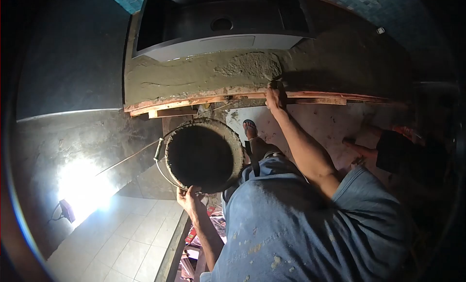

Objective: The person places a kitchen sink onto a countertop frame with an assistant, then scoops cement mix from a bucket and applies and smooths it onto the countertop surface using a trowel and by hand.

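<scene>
My left hand [191,199] grips the rim of a round bucket [237,142], tilted so its dark opening faces me. Dried mortar crusts the rim, and the bucket's wire handle [167,175] hangs at its left side. My right hand [275,97] is closed around a trowel [275,83] over the counter's front edge; its blade is hard to make out in the shadow. Under and around the trowel lies wet grey mortar [179,73], smooth at left, with a rougher patch [250,64] just left of the blade.
A sink-like metal unit [223,43] with a round hole is set behind the mortar. A wooden board [189,103] edges the counter front. At lower left, a bright lamp [68,211] shines near white tiles [131,233]. Another person's limb [363,150] shows at right, in shadow.
</scene>
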Tool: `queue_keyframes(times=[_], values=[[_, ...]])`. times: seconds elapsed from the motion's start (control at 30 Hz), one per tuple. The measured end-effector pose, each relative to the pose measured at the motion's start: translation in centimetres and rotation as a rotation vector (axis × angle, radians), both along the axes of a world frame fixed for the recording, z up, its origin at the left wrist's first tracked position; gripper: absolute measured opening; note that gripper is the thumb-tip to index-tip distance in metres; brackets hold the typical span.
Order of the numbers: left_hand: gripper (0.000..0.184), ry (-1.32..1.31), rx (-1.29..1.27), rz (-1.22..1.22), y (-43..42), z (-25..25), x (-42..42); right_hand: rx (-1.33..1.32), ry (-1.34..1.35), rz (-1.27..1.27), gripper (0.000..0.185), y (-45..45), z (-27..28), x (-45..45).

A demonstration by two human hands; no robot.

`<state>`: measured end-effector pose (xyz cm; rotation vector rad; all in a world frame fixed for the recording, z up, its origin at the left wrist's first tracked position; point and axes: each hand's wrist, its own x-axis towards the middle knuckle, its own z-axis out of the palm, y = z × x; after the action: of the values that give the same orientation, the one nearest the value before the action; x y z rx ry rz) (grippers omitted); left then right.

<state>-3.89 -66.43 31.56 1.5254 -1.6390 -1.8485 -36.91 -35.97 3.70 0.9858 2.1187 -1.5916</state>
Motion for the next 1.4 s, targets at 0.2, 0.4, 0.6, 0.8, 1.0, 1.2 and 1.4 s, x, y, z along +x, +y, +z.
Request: queue_keyframes(times=[0.2, 0.4, 0.6, 0.8, 1.0, 1.2, 1.4], values=[[0.033, 0.068, -0.01, 0.012, -0.2, -0.8, 0.8, 0.111, 0.403, 0.21, 0.045, -17.4, -2.1, -1.6], [0.025, 0.057, -0.022, -0.012, 0.1, -0.4, 1.1, 0.302, 0.134, 0.725, 0.05, -19.8, 16.8, -1.8], [0.031, 0.078, 0.048, 0.009, -0.4, -0.6, 0.5, 0.597, 0.262, 0.549, 0.046, -5.8, 15.3, -1.8], [0.032, 0.187, 0.092, -0.033, 0.8, -1.6, 1.0, 0.683, 0.232, 0.426, 0.06, 9.1, 17.7, -0.9], [0.021, 0.098, 0.123, 0.0, 5.4, 5.8, -2.1, 0.281, 0.346, 1.002, 0.049, 7.7, 34.9, 3.1], [0.018, 0.119, 0.159, -0.103, 5.8, 10.5, -1.7, 0.71, 0.887, 1.48, 0.009, -5.4, 36.9, 11.4], [0.012, 0.277, 0.192, -0.213, 10.3, 13.9, -3.7, 0.81, 0.662, 1.668, 0.009, 0.3, 33.3, 12.0]])
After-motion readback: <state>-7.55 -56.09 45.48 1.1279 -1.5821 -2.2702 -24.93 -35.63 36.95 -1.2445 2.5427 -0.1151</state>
